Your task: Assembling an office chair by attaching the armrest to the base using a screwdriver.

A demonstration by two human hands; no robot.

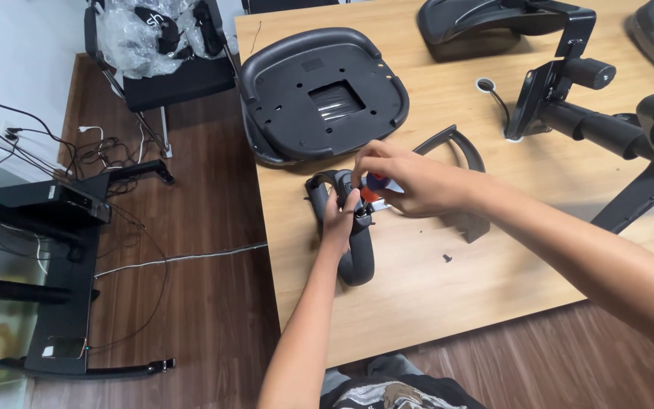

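Note:
My left hand (340,219) grips a black curved chair armrest (356,250) lying on the wooden table (433,295). My right hand (406,179) is closed around a small tool with a red and blue handle (376,182), held right over the armrest's upper end next to my left fingers. A second black armrest (459,151) lies just behind my right hand. A black chair seat pan (323,95) rests upside down on the table beyond both hands.
A small black screw (446,258) lies on the table. A chair base with gas cylinder (607,129) is at the right, a backrest part (486,23) behind. On the floor at left are a black desk frame (62,250), cables and a chair with plastic wrap (160,45).

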